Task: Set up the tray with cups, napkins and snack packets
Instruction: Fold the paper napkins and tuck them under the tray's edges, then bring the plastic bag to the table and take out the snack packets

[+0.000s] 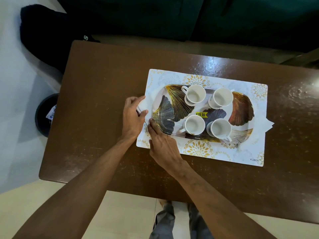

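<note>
The left half of the brown surface (96, 100) lies bare. At the mat's (207, 152) left edge, the left hand (133, 118) pinches a white napkin (144, 105) in curled fingers; the right hand (162, 144) lies flat, fingers extended against the tray (164, 114) rim. Four cups (195, 94) stand on the tray; another napkin (268, 125) pokes out right.

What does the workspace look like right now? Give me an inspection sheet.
Surface: brown table, scuffed, with a patterned placemat on it.
Job's things: leaf-print tray on the placemat holds four empty white cups; a white napkin at the tray's left end, another napkin at its right end; no snack packets seen.
Clutter: yellow price sticker on the tray.
Hands: left hand grips the left napkin; right hand presses fingertips by the tray's edge.
Cables: nothing seen.
Surroundings: dark bin on pale floor, green sofa behind.
</note>
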